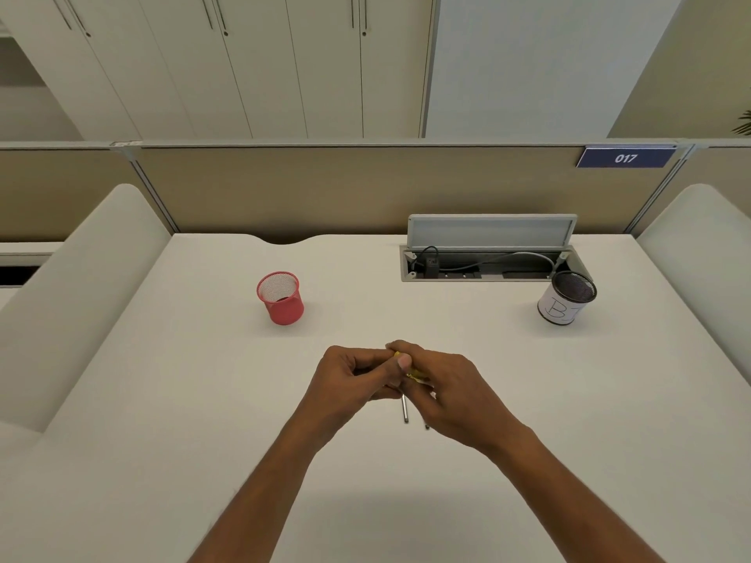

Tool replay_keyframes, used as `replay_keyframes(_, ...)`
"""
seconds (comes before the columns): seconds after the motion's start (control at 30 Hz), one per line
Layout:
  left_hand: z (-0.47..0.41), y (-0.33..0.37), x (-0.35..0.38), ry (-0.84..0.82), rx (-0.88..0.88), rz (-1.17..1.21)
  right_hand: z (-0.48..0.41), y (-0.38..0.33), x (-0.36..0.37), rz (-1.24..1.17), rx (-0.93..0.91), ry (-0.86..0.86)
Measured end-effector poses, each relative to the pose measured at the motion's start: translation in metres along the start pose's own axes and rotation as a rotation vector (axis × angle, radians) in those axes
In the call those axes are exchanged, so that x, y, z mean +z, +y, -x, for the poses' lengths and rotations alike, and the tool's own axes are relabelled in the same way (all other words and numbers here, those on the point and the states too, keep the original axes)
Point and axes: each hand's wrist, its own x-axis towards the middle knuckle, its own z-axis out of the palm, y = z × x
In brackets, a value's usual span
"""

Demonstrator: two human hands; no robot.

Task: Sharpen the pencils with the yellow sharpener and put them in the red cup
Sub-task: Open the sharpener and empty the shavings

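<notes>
Both hands are meeting above the surface (203, 400): I'm seeing the left hand (349, 377) and right hand (445, 390) gripping the yellow sharpener (412, 373) between them, a pencil (404, 408) poking out beneath.

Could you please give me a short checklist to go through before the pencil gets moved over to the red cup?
1. Red cup upright, mouth open: ok.
2. Red cup has room: ok, looks empty.
3. Path from the hands to the cup is clear on the desk: ok.
4. Pencil held: ok; left hand and right hand meet around it.
5. Yellow sharpener off the pencil: not ok, still between the fingers.
6. Tip sharp: cannot tell, hidden.
</notes>
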Motion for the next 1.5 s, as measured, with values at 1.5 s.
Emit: replay_keyframes(1.5, -0.036, 0.004, 0.010, 0.148, -0.114, 0.240, -0.004, 0.023, 0.009, -0.572, 0.347, 0.294)
